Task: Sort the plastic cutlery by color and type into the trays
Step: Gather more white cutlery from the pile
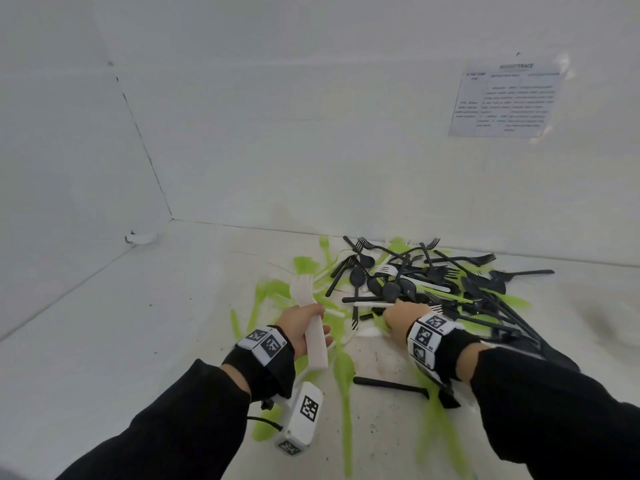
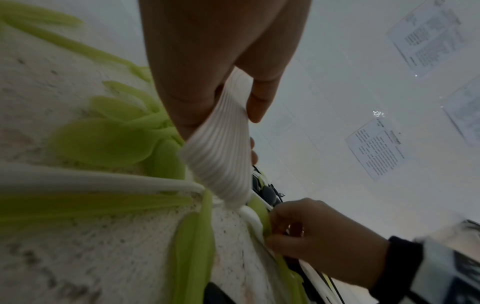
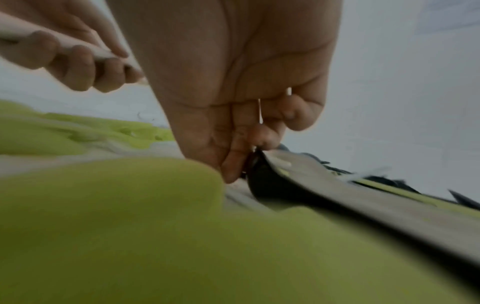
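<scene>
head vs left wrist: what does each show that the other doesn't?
Head only: the whole mixed pile of black, green and white cutlery on the table, both sleeves, and a lone black piece near the right arm.

Left wrist only: the ridged edges of the stacked white forks seen close, and a second paper sheet on the wall.

Both: the left hand gripping the stack, the right hand reaching into the pile, green pieces on the table, and one paper sheet.
</scene>
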Tool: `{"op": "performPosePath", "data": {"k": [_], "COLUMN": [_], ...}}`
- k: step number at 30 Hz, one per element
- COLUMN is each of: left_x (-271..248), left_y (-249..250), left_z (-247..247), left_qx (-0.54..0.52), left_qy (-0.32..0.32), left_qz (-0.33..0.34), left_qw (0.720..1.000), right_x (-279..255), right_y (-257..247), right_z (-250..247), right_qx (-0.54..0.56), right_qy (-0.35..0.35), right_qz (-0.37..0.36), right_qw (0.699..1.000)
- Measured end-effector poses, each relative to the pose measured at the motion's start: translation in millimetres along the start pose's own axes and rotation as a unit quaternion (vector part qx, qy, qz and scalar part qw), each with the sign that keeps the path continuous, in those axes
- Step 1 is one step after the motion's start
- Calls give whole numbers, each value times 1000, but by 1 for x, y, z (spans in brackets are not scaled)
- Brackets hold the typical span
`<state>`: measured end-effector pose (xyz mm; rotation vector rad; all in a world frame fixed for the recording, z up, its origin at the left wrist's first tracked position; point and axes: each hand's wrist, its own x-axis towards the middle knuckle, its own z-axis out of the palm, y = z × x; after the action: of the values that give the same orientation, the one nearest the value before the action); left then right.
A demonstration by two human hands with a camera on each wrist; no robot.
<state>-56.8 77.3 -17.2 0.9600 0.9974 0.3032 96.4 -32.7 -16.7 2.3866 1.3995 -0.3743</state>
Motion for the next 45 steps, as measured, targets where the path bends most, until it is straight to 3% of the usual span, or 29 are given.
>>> {"op": "performPosePath", "data": {"k": [2, 4, 6, 8, 9, 10, 13, 17, 23, 29, 32, 37, 41, 43, 45], "left_x": [2, 3, 3, 4, 4, 3, 1, -1, -5, -5, -5, -5, -7, -9, -10], "left_y": [0, 0, -1, -1, -2, -2, -2, -2, -2, -8, -11, -17, -18, -17, -17], "left_z": [2, 5, 10, 15, 18, 21, 31, 41, 41, 36, 35, 38, 42, 45, 49], "left_qx": [4, 7, 15, 19, 21, 23, 17, 12, 1, -15, -14, -12, -26, -33, -39], "left_qy": [-4, -11, -20, -29, -32, -35, -45, -56, -49, -24, -20, -18, -18, -17, -25], "left_qz": [-3, -8, -14, -16, -16, -15, -14, -4, 14, 11, 12, 11, 16, 22, 33], "left_qw": [1000, 1000, 1000, 999, 999, 999, 999, 998, 999, 1000, 1000, 1000, 999, 999, 998], "right_x": [-4, -7, -10, -17, -21, -23, -26, -25, -6, 3, 5, 14, 5, -2, -9], "right_y": [11, 25, 40, 54, 61, 68, 73, 43, 13, 1, -3, -4, 3, 12, 24], "right_z": [-5, -10, -14, -18, -21, -21, -18, -6, 7, 19, 19, 22, 15, 8, -2], "right_qx": [64, 178, 311, 460, 492, 493, 423, 336, 277, 108, 22, 18, 127, 278, 419], "right_qy": [21, 89, 164, 190, 192, 187, 156, 124, 44, 86, 48, 12, 61, 137, 215], "right_qz": [13, 31, 46, 68, 82, 86, 68, 30, 20, -24, -4, -14, -6, 23, 31], "right_qw": [998, 979, 935, 865, 845, 845, 890, 933, 960, 990, 999, 1000, 990, 951, 882]}}
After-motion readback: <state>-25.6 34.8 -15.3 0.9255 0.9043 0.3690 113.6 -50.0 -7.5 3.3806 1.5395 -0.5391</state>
